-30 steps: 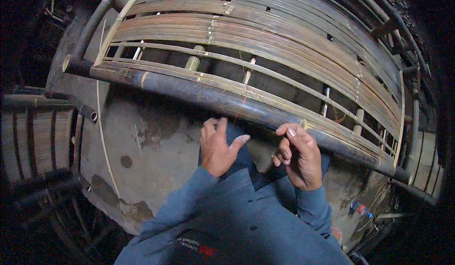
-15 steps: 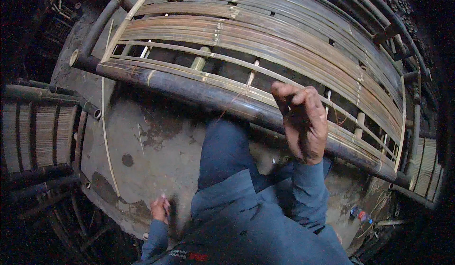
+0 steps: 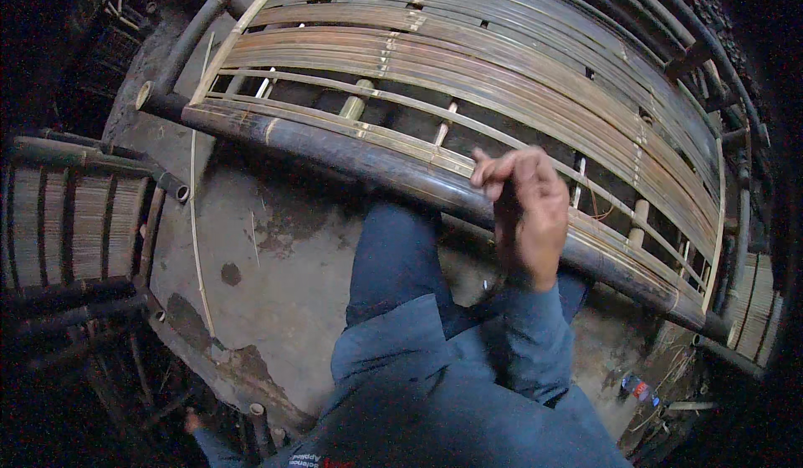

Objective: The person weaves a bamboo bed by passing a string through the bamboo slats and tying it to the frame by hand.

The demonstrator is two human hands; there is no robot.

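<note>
A bamboo bench (image 3: 335, 54) with a slatted seat stretches across the upper view. Its thick dark front pole (image 3: 360, 163) runs just beyond my knees. Above this pole, near loose pale slats (image 3: 401, 100), I hold up my right hand (image 3: 529, 209). Its fingers are bent and drawn together, slightly blurred; whether something thin is between them I cannot make out. Down at the lower left edge, my left hand (image 3: 193, 421) is small, dim and smeared, away from the bench. A thin reddish strand (image 3: 598, 210) curls on the slats right of my right hand.
At left stands another slatted bamboo piece (image 3: 75, 225). A long thin strip (image 3: 197, 250) lies on the concrete floor (image 3: 268, 301). To the right are a plastic bottle (image 3: 641, 389) and bamboo scraps (image 3: 669, 368). An upright bamboo end (image 3: 259, 422) stands near my left arm.
My left hand has swung down and left toward the edge. My right hand has turned and shifted slightly left. The reddish strand hanging over the front pole no longer shows.
</note>
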